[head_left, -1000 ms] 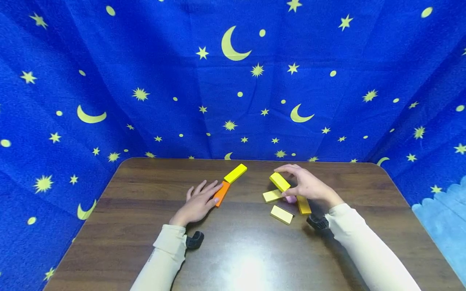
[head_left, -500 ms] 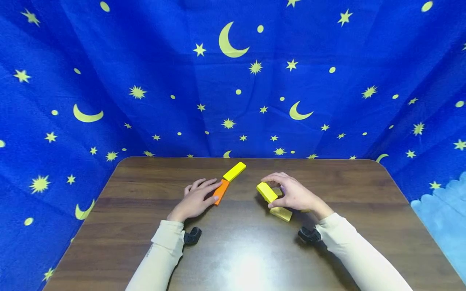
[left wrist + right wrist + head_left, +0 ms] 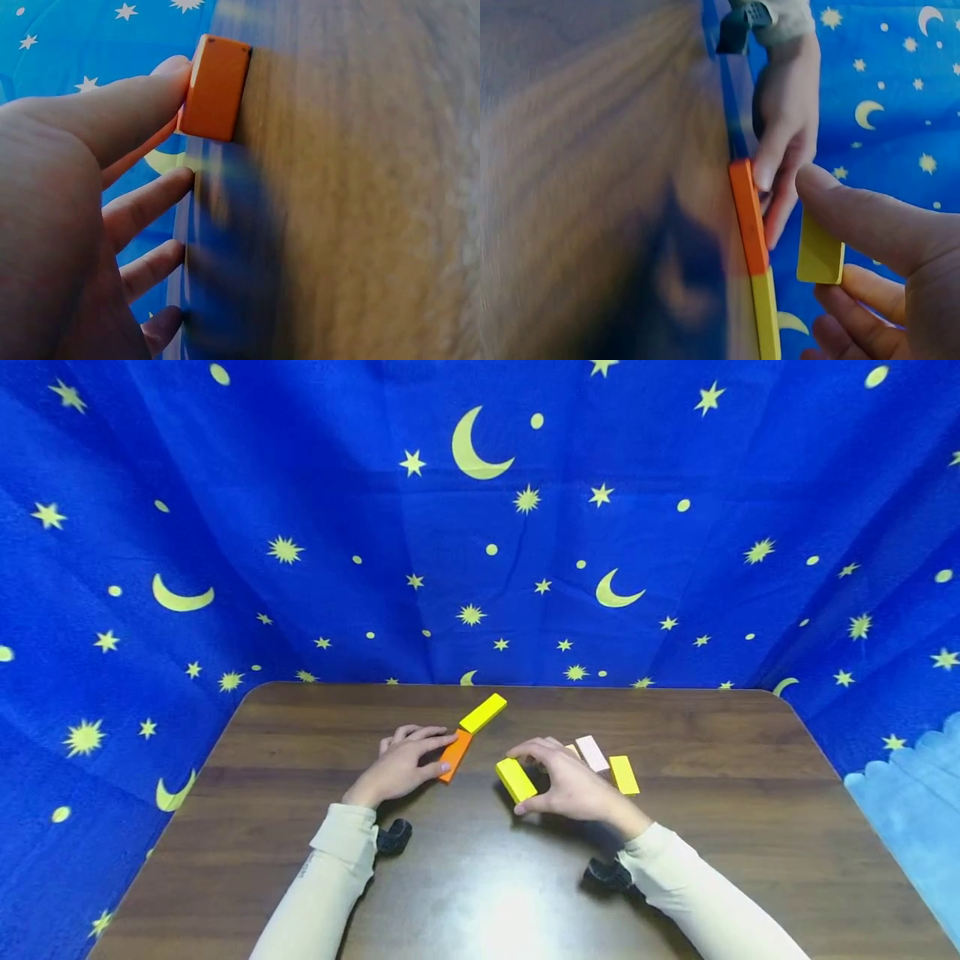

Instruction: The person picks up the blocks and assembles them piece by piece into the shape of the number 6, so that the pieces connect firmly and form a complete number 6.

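Note:
An orange block [image 3: 454, 756] lies flat on the table, its far end meeting the end of a yellow block [image 3: 483, 714]. My left hand [image 3: 397, 766] rests its thumb and index finger on the orange block; its other fingers are spread loosely. In the left wrist view the thumb touches the side of the orange block [image 3: 216, 88]. Right of these, my right hand [image 3: 573, 782] pinches another yellow block [image 3: 516, 781] between thumb and fingers. The right wrist view shows this yellow block [image 3: 820, 251] held apart from the orange and yellow pair.
Behind the right hand lie a pink block [image 3: 592, 753], a yellow block [image 3: 624, 775] and a pale block [image 3: 573, 750] mostly hidden by the hand. A blue star-patterned curtain [image 3: 375, 510] hangs behind the far edge of the brown wooden table [image 3: 315, 727].
My right hand has carried the yellow block left and nearer, away from the loose blocks, toward the orange one. The left hand has stayed almost still on the orange block.

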The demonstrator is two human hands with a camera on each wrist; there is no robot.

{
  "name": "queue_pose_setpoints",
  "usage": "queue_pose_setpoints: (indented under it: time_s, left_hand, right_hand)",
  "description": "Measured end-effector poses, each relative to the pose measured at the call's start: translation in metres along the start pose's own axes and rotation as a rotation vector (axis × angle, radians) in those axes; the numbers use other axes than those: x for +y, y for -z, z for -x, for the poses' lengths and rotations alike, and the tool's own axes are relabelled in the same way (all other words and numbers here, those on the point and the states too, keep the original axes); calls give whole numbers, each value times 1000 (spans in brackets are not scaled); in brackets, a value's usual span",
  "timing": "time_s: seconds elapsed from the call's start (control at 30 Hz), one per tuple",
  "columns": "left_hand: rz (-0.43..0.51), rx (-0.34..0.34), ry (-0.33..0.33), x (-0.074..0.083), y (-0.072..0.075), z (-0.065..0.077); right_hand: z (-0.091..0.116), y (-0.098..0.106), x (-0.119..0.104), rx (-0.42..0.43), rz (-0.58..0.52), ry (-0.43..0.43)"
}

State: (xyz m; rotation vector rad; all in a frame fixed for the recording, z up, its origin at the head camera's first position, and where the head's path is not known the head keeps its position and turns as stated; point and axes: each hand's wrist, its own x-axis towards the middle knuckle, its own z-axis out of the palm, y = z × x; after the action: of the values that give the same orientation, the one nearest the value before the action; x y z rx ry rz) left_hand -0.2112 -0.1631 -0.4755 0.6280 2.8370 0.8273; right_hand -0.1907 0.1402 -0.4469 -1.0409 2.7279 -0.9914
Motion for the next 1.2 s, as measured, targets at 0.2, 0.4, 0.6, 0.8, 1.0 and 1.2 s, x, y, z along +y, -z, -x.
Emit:
queue_pose_setpoints:
  time_s: [0.2,0.4,0.6,0.8,1.0,1.2]
  left_hand:
    - [-32,-13,23,0,0,-6]
    - [-45,-12,17,2,2,-12]
    - [-52,-27,15,-1,2,-12]
    - [-42,-7,-21,-5,3,-9]
    - [-30,-12,-16,-4,4,-8]
    - [-39,-17,-1,-5,4,-9]
  right_hand:
    - [-3,-16,-11,-2,7,-43]
    - [-7,-32,-24,8,6,-69]
    - [-12,-50,-38,-28,46,-86]
    - [-21,-67,-53,-12,163,-75]
    - [-30,-83,-67,7,289,-73]
    - [-39,-92,-73,49,384,-86]
